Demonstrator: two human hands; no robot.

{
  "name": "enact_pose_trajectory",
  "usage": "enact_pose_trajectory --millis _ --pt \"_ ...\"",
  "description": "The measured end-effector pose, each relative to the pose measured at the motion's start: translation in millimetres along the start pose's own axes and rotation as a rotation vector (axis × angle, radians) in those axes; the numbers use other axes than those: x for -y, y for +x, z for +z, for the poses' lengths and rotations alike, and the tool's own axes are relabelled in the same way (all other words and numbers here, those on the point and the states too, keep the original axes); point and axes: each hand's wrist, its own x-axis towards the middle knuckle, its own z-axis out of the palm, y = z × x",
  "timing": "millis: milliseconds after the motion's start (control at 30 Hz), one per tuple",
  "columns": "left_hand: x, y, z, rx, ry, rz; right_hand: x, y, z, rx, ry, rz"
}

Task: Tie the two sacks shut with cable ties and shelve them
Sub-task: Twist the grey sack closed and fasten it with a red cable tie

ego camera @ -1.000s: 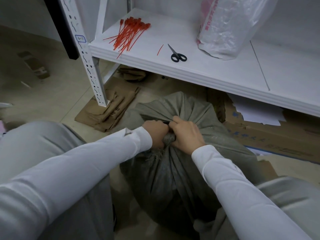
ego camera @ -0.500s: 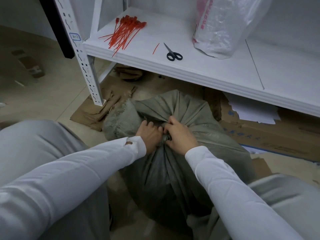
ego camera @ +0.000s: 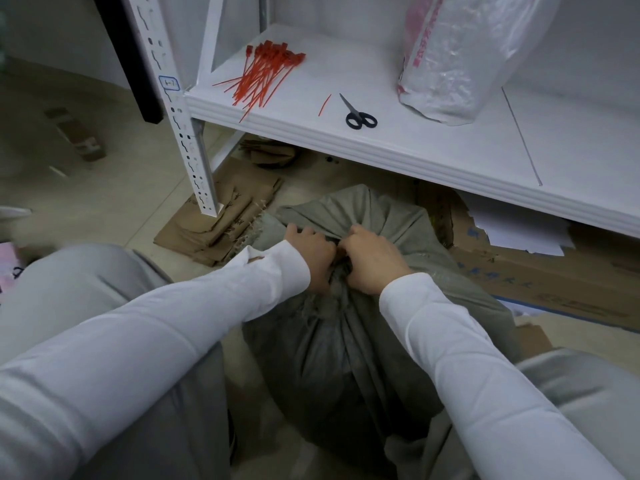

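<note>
Sack [ego camera: 346, 358], grey woven, bulging full, contents hidden: on the floor below the front edge of the shelf [ego camera: 450, 157], mouth gathered into a neck.
Left hand [ego camera: 311, 258], right hand [ego camera: 370, 261]: both curled tight round that neck, close together.
White sack [ego camera: 460, 53], translucent, red print: on the shelf, right of middle; contents not discernible.
Ties [ego camera: 263, 77], red, loose bundle: left end of the shelf.
Scissors [ego camera: 358, 116]: on the shelf between ties and white sack, red offcut [ego camera: 325, 105] just beside.
Cardboard [ego camera: 554, 282], flattened: under the shelf.
</note>
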Motion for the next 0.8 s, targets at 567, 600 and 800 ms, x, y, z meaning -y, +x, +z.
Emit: enact_pose_trajectory --millis 567,600,800 --pt "2 -4 -21 0.067 -0.214 -0.016 -11 -6 -23 -0.023 0.199 0.040" --pt "2 -3 -23 0.046 -0.219 -0.020 -12 -8 -29 -0.055 0.204 0.042" --pt "10 0 -37 -0.061 -0.245 -0.080 -22 -7 -40 -0.172 0.214 0.103"
